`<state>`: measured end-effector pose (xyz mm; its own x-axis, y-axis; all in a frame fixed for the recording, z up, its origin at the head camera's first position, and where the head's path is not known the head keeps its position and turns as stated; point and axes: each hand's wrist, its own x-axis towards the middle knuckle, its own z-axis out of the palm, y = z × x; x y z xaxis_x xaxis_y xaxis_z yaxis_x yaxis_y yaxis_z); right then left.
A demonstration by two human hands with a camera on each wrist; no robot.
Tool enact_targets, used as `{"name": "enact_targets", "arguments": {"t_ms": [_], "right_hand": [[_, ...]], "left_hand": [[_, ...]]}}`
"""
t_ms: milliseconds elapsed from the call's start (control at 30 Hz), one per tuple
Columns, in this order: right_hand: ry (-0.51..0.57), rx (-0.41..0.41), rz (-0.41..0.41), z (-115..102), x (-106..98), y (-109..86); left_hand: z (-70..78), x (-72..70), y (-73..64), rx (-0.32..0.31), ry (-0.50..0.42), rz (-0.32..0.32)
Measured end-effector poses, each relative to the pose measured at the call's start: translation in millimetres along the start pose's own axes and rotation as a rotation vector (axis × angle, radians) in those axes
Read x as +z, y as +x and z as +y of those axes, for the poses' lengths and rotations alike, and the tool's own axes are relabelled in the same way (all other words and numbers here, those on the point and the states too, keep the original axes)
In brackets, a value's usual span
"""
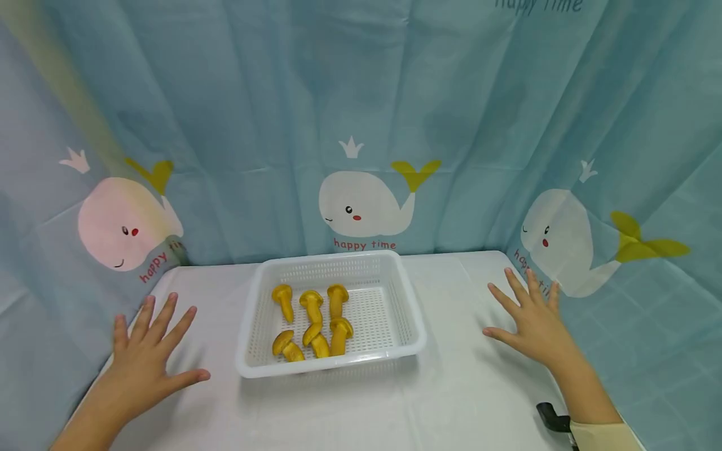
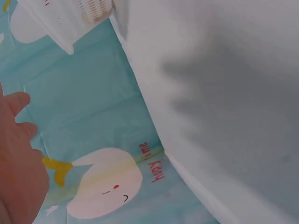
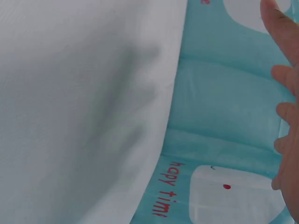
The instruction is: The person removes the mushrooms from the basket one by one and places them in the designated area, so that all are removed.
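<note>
The left hand [image 1: 138, 363] and right hand [image 1: 536, 326] spread their fingers wide, gripping nothing; between them, six yellow mushrooms [image 1: 314, 313] lie in a white basket [image 1: 369, 316] on the bench [image 1: 457, 382].

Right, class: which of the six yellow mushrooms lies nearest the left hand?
The mushroom at the near-left corner inside the white basket; the other five lie farther from the left hand, either further back or to its right.

Left wrist view: the top edge slices the basket [image 2: 69, 25], the side clips the left hand [image 2: 19, 165]! Right wrist view: right hand [image 3: 291, 154] cropped too!
</note>
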<state>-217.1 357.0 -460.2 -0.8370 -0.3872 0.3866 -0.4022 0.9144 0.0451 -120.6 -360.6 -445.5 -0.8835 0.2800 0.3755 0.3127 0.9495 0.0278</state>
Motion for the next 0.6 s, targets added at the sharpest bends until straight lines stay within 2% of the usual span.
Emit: {"name": "enact_targets", "arguments": {"t_ms": [167, 367, 500, 600], "right_hand": [[0.014, -0.009, 0.006, -7.9, -5.8, 7.3], [0.037, -0.015, 0.018, -12.8, -6.9, 14.3], [0.062, -0.017, 0.037, -17.3, -6.5, 17.5], [0.064, -0.024, 0.051, -21.5, -7.4, 20.9]], "left_hand": [[3.0, 4.8, 2.8, 0.014, -0.149, 0.054], [9.9, 11.2, 6.2, -0.004, -0.413, 0.084], [17.7, 16.8, 7.1, -0.040, -0.586, 0.080], [25.3, 22.1, 7.0, -0.096, -0.665, 0.063]]}}
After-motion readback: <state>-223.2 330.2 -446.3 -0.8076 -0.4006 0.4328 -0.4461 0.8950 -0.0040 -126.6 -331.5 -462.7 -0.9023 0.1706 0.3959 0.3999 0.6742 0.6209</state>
